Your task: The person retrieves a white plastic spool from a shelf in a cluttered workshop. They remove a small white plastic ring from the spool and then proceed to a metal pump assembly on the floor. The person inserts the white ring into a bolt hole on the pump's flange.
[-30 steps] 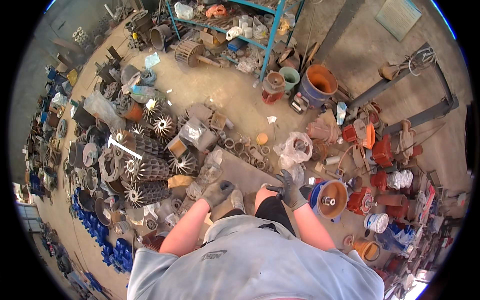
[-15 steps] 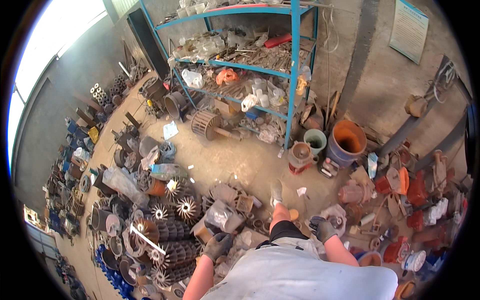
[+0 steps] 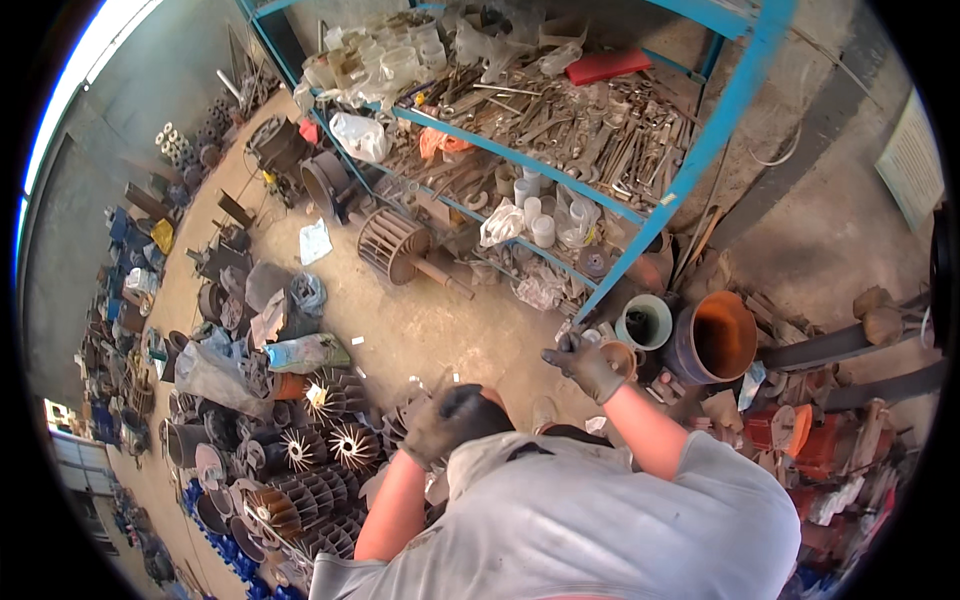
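My left hand (image 3: 450, 425), in a dark work glove, is held in front of my body above my leg. It is smeared by motion, so its finger pose and anything in it are unclear. My right hand (image 3: 587, 367), gloved too, reaches forward toward the blue metal shelf rack (image 3: 640, 265), still apart from it. Its fingers are apart and appear to hold nothing. On the rack's middle shelf lie several wrenches and other metal hand tools (image 3: 600, 135), with a red flat object (image 3: 608, 66) behind them. Translucent plastic cups (image 3: 400, 65) stand at that shelf's left end.
A slatted metal rotor with a shaft (image 3: 395, 245) lies on the floor before the rack. Right of it stand a pale green bucket (image 3: 643, 322) and an orange-lined drum (image 3: 718, 335). Finned metal impellers (image 3: 352, 445) and other parts are heaped at left, with red machine parts (image 3: 825, 440) at right.
I have come closer to the rack, which now looks larger and tilted. Both hands have risen; my right hand has moved forward toward the rack's post.
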The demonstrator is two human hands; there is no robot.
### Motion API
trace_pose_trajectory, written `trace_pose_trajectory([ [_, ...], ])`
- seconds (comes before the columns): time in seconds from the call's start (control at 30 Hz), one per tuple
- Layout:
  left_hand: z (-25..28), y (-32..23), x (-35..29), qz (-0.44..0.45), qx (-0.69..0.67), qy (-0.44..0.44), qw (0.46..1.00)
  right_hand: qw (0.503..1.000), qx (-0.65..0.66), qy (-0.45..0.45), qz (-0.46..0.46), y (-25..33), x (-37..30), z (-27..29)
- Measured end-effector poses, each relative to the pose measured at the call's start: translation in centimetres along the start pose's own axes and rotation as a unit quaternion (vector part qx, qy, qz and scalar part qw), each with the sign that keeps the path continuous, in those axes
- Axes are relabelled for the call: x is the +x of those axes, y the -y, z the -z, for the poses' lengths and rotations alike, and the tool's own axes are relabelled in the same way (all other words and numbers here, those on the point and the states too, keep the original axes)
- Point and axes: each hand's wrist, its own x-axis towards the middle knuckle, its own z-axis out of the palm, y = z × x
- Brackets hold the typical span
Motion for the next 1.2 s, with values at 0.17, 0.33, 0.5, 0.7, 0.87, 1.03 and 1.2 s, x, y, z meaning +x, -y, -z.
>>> trace_pose_trajectory([
  [0.17, 7.4, 2.5, 5.7, 0.050, -0.215, -0.139, 0.965, 0.999, 0.012, -0.028, 0.010, 2.9, 7.8, -2.7],
  [0.33, 16.0, 7.1, 14.6, 0.097, -0.216, -0.127, 0.963, 0.990, 0.011, -0.136, -0.018, 2.8, 14.6, -4.6],
  [0.5, 25.2, 11.9, 28.5, 0.080, -0.184, -0.082, 0.976, 0.970, 0.102, -0.219, 0.037, 11.9, 21.5, -9.7],
  [0.7, 35.2, -3.5, 36.8, -0.029, -0.032, 0.020, 0.999, 0.958, -0.094, -0.256, 0.092, 17.7, 25.8, -13.5],
  [0.87, 40.4, -5.1, 40.0, -0.016, -0.031, 0.012, 0.999, 0.863, -0.316, -0.310, 0.245, 18.9, 27.2, -13.8],
  [1.03, 41.3, -3.6, 41.3, -0.030, -0.180, 0.016, 0.983, 0.937, -0.189, -0.278, 0.100, 24.2, 31.3, -15.9],
  [1.2, 41.7, -3.5, 41.8, -0.001, -0.184, -0.056, 0.981, 0.947, -0.165, -0.150, 0.230, 35.2, 41.2, -18.2],
])
